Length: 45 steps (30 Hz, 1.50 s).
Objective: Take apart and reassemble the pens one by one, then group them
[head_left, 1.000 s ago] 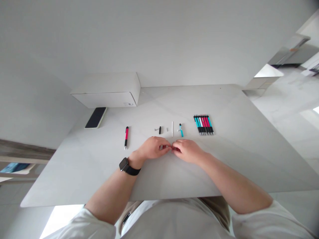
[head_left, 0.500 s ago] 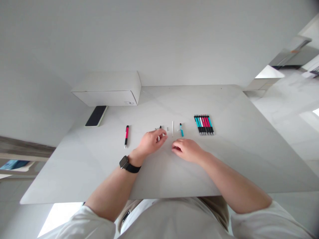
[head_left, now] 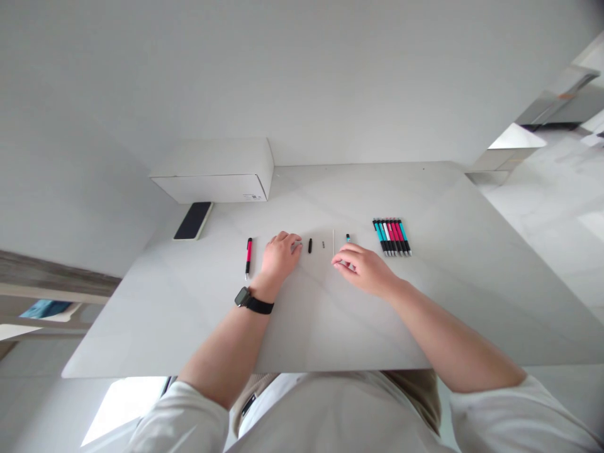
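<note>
My left hand (head_left: 282, 253) rests on the table with curled fingers, thumb and fingertips close around a small greyish piece I cannot make out. Just right of it lies a short black pen grip (head_left: 310, 246), then a tiny spring (head_left: 323, 245). A thin white ink refill (head_left: 333, 239) lies upright in view beside the fingertips of my right hand (head_left: 362, 268). That hand hovers low with fingers bent and apart, holding nothing I can see. It covers most of a blue pen barrel (head_left: 348, 238), whose dark top end shows above the fingers.
A red and black pen (head_left: 248, 258) lies to the left. Several blue, white and red pens (head_left: 392, 237) form a row at right. Further back are a phone (head_left: 193, 221) and a white box (head_left: 212, 187) against the wall.
My left hand has moved left off the black grip, which now shows fully. My right hand has moved up and slightly right, now covering much of the blue barrel. The view has shifted slightly.
</note>
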### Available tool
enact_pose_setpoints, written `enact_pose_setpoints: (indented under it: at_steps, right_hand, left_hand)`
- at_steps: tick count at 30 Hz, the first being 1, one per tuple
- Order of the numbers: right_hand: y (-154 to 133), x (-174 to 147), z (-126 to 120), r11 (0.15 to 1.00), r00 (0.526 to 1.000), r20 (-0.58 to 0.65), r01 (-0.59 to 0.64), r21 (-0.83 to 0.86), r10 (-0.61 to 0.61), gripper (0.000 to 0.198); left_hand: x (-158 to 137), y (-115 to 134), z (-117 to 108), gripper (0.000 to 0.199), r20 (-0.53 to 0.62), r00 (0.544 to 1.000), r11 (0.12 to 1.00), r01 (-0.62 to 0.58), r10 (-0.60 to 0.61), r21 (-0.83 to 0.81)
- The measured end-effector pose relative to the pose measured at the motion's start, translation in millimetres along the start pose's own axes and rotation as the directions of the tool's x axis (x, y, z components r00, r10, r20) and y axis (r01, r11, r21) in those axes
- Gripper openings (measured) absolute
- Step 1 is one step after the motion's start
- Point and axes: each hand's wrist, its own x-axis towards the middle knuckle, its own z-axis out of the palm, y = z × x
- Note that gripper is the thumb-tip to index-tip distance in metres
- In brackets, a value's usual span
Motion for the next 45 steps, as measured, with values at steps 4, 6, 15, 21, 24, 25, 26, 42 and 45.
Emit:
enact_pose_setpoints:
  at_steps: [4, 6, 15, 21, 24, 25, 26, 42, 45]
  right_hand:
    - [0, 18, -12, 0.998, 0.997, -0.065, 0.028, -0.049, -0.031, 0.019]
    - [4, 31, -11, 0.993, 0.995, -0.076, 0.050, -0.108, -0.058, 0.021]
    - [21, 106, 26, 0.930, 0.978, 0.165, 0.176, -0.322, -0.128, 0.033]
    - [23, 127, 36, 0.911, 0.953, 0.245, 0.252, -0.326, -0.176, 0.023]
    - [21, 122, 27, 0.921, 0.962, 0.190, 0.246, -0.301, -0.195, 0.018]
    - [20, 118, 23, 0.930, 0.969, 0.154, 0.233, -0.286, -0.195, 0.018]
    - [18, 114, 18, 0.939, 0.975, 0.115, 0.214, -0.269, -0.189, 0.018]
    - [13, 26, 16, 0.999, 0.952, -0.306, 0.018, 0.051, -0.002, 0.019]
    - [17, 22, 24, 0.995, 0.950, -0.313, 0.016, 0.095, 0.015, 0.018]
  left_hand:
    - [0, 3, 2, 0.012, 0.012, 1.000, 1.000, -0.023, 0.023, -0.004]
    - [0, 6, 1, 0.011, -0.004, 1.000, 0.999, -0.018, 0.018, -0.037]
    - [4, 14, -10, 0.006, -0.023, 0.976, 0.886, 0.185, -0.215, -0.424]
    - [12, 18, -15, 0.013, 0.014, 0.934, 0.523, 0.212, -0.356, -0.826]
    - [13, 20, -19, 0.017, 0.070, 0.924, 0.379, 0.222, -0.376, -0.898]
    - [13, 21, -20, 0.018, 0.089, 0.924, 0.346, 0.227, -0.373, -0.910]
    - [13, 22, -20, 0.019, 0.110, 0.924, 0.317, 0.235, -0.367, -0.919]
    - [-8, 50, -13, 0.016, 0.360, 0.924, 0.241, 0.381, -0.129, -0.893]
    - [-8, 49, -11, 0.017, 0.356, 0.925, 0.258, 0.379, -0.131, -0.889]
